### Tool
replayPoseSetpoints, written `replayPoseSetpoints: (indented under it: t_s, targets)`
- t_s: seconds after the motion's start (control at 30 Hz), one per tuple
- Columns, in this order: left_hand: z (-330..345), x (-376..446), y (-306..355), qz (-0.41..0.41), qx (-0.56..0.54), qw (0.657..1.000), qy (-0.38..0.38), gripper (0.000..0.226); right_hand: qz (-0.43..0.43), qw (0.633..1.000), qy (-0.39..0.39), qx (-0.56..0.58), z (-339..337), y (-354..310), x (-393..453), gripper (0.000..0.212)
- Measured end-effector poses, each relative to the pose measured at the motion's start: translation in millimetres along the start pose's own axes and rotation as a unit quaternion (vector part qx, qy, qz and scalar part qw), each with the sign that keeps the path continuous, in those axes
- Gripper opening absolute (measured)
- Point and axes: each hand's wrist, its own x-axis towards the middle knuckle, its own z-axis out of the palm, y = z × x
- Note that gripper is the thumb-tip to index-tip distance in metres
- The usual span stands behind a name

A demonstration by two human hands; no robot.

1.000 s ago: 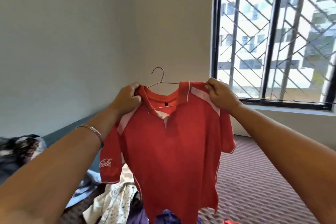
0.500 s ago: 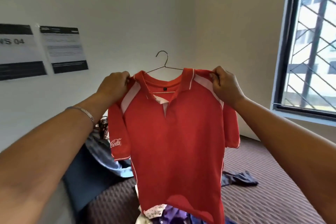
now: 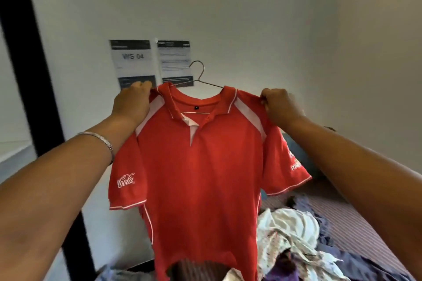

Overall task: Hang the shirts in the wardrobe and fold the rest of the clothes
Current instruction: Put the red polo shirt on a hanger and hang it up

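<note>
You are extending both arms forward and upward, your left hand (image 3: pixel 133 104) pinching the left shoulder seam of the red polo shirt (image 3: pixel 201 166) and your right hand (image 3: pixel 279 105) pinching the right shoulder seam, fingers curled tight on the fabric. The shirt is hanging between your hands on a wire hanger (image 3: pixel 201 80), its hook rising above the collar and its lower bar showing inside the neck opening. A bracelet (image 3: pixel 102 141) is circling your left wrist. The shirt is hanging in front of the white wall (image 3: pixel 251 18), partly covering two posted sheets (image 3: pixel 151 61) whose small print is too blurred to read. Below right, a heap of clothes (image 3: pixel 296 242) is lying on the striped mattress (image 3: pixel 356 230), the shirt's hem hiding part of it.
</note>
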Motion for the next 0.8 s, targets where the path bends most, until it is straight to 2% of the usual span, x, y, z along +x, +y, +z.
replayPoseSetpoints:
  t_s: [0.33,0.57,0.8]
  targets:
    - [-33,7,-174,-0.103,0.152,0.982,0.039,0.02,-0.177,0.982,0.043,0.049,91,-166,116,0.025]
    - [-52,49,-299,-0.127,0.223,0.964,0.069,0.019,-0.237,0.968,0.072,0.039,153,-290,207,0.022]
    - [-104,105,-414,-0.14,0.256,0.946,0.144,0.023,-0.266,0.953,0.146,0.027,150,-420,310,0.028]
